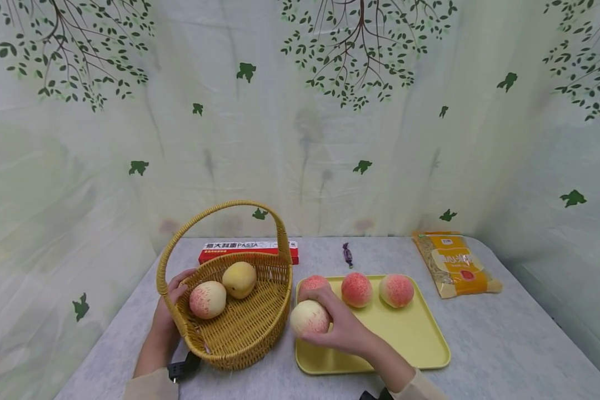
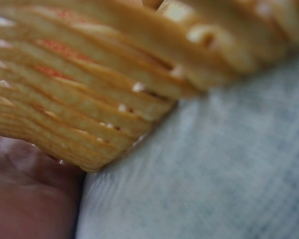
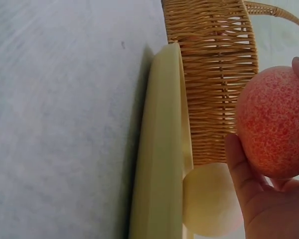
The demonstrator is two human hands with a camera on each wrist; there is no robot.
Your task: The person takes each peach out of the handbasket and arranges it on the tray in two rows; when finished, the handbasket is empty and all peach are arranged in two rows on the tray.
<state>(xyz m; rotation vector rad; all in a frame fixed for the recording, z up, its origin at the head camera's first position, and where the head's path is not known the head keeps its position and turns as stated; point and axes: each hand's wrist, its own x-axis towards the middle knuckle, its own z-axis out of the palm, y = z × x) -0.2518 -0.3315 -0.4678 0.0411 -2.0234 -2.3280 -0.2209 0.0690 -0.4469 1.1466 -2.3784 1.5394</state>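
One peach (image 1: 309, 318) clamped in your right hand (image 1: 344, 326), just right of the basket (image 1: 255, 328). Your left hand (image 1: 163, 314) grips its left side

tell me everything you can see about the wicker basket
The golden-brown basket looks woven from wicker, with an arched handle. It stands upright on the table, left of the tray and in front of the pasta box. Inside lie a pale, red-speckled peach and a yellow fruit. The left grip touches its left side.

Right hand (image 1: 341, 323) curled, left hand (image 1: 163, 311) unclear
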